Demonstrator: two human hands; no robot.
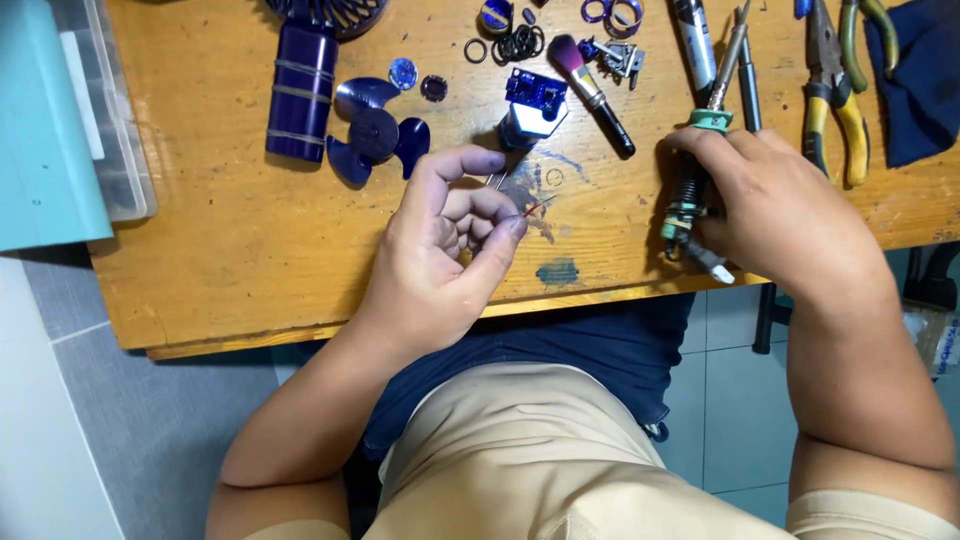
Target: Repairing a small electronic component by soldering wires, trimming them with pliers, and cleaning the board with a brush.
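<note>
Both hands work over a wooden table (250,250), well apart from each other. The right hand (775,205) is clamped around a soldering iron (700,165), tip pointing away. Beyond the left hand (450,240) lie a blue fan blade (372,130) and a small blue motor unit (532,108). The left fingertips (515,228) pinch thin red wire (535,207).

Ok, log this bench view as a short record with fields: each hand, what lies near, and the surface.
left hand: pinches a thin red wire between thumb and fingertips
right hand: grips a soldering iron, tip pointing away
near left hand: small blue module, blue fan blade, dark blue fan handle
near right hand: yellow-handled pliers, brush
surface: wooden table
</note>
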